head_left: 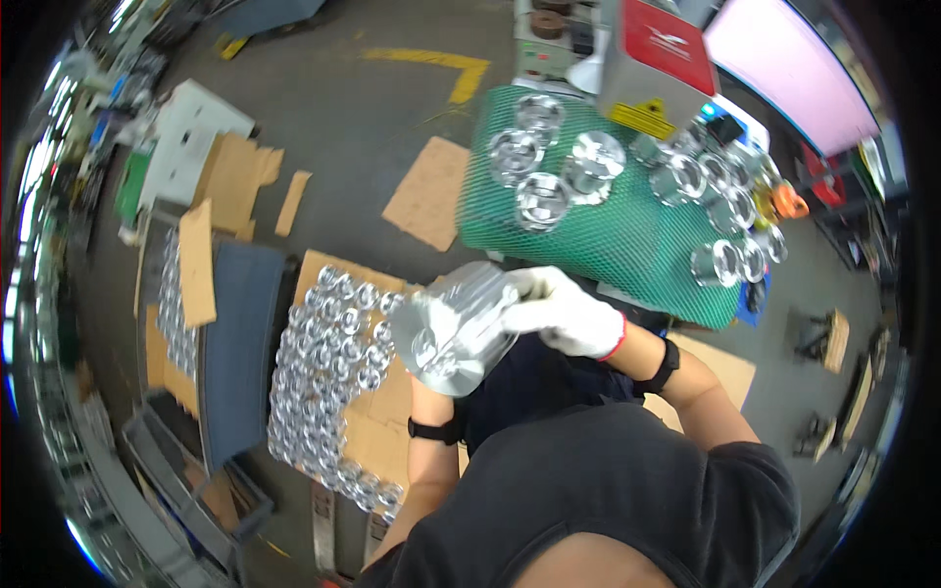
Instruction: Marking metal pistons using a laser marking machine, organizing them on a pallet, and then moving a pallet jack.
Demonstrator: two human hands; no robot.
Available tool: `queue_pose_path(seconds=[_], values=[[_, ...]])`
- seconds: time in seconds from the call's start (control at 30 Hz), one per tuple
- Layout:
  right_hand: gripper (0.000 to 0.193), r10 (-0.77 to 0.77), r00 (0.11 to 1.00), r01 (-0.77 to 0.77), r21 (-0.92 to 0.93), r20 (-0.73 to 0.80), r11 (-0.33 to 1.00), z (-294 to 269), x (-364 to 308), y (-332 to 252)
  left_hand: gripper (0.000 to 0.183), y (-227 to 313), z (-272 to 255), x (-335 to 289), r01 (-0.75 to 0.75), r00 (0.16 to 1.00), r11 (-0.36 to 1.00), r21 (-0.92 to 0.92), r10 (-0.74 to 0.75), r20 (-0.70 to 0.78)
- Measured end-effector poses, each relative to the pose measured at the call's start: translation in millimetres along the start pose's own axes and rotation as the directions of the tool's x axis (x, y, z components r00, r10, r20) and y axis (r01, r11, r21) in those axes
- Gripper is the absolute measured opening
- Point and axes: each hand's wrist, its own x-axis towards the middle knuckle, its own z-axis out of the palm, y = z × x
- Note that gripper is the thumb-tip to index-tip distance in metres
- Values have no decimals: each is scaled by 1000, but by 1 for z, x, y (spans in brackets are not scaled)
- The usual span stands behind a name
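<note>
Item one: a shiny metal piston (453, 328), blurred, held just in front of the green mesh table (627, 250). My right hand (569, 312), in a white glove, had its fingers wrapped around it. My left hand sat hidden behind it; I could not tell its fingers' state. More pistons (328, 382) lay packed on cardboard left of the table.

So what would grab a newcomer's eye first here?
Probably the shiny cylindrical metal part at the centre, gripped by the right hand in a white glove. Next, similar metal parts on green mesh matting above, and rows of them on cardboard to the left.
</note>
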Motion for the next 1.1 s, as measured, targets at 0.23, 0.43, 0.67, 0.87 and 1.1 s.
queue_pose_path(seconds=[0.23, 0.43, 0.67, 0.87, 1.1], values=[[78, 206, 966, -242, -257, -157, 936, -65, -14, -10, 36, 86, -8, 53, 16, 880, -1, -1000, -475, 15], [108, -162, 933, 106, -184, -322, 977, -101, -59, -26, 39, 114, 71, 121, 471, 880, 630, -617, -386, 277], [48, 249, 561, 268, 458, -789, 848, -169, -148, 29, 49, 101, 125, 243, -161, 979, 716, 679, 30, 201], [47, 357, 438, 195, 475, -825, 858, -186, -163, 19, 40, 9, 167, 338, -438, 856, 637, 634, 512, 77], [56, -590, 458, -46, -681, -665, 731, -260, -67, -11, 82, 59, 100, 332, -184, 981, 974, 133, 191, -40]])
